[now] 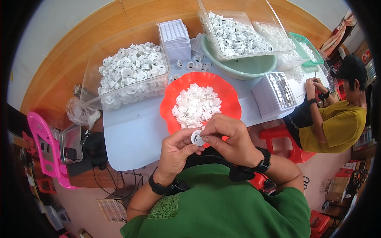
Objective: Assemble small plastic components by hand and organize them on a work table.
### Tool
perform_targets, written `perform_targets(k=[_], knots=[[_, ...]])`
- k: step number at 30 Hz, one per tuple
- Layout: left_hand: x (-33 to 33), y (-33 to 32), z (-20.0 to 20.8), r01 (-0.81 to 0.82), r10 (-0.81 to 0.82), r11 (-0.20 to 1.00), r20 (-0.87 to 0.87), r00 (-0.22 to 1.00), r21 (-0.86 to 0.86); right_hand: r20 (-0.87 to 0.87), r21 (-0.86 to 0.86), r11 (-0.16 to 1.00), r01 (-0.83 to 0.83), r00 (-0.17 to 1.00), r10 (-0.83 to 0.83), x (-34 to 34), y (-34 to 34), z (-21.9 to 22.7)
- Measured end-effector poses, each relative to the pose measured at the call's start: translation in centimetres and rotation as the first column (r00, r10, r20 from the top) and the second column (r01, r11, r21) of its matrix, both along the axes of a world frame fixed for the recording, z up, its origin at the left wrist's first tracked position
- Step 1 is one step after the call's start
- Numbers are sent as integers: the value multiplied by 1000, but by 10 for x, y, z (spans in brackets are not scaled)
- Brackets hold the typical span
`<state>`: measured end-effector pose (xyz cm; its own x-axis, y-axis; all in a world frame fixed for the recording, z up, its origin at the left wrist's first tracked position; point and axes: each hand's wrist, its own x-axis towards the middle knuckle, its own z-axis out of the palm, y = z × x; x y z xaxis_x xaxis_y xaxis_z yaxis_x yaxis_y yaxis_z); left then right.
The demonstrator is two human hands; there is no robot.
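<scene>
Nearest, lower centre: green shirt [222,202]. Just above, mid-frame: small white plastic disc [195,137], pinched by its edge in left hand [176,150]; right hand [230,138] with fingertips bunched at disc's right side, grip unclear. Looks light, stiff, probably slick; best taken by rim.

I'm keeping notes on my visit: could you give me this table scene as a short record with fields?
Left hand: holds a round white part
Right hand: thumb and fingertips at that part's right edge
Just beyond hands: red wavy-rimmed dish, heaped with small white pieces
Back left: clear bin of white fittings
Back right: pale green basin
Neighbour: person in yellow top, at right
</scene>
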<state>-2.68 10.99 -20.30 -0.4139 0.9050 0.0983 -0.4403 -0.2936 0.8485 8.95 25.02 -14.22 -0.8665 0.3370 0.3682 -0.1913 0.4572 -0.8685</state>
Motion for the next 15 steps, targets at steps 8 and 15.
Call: perform_targets(k=[8, 15], knots=[[4, 1, 8, -29, 29, 999, -41, 999, -13, -26, 107, 994, 30, 999, -27, 0, -4, 2], [7, 0, 13, -154, 140, 987, -236, 961, -39, -17, 60, 985, 161, 987, -160, -1, -12, -8]])
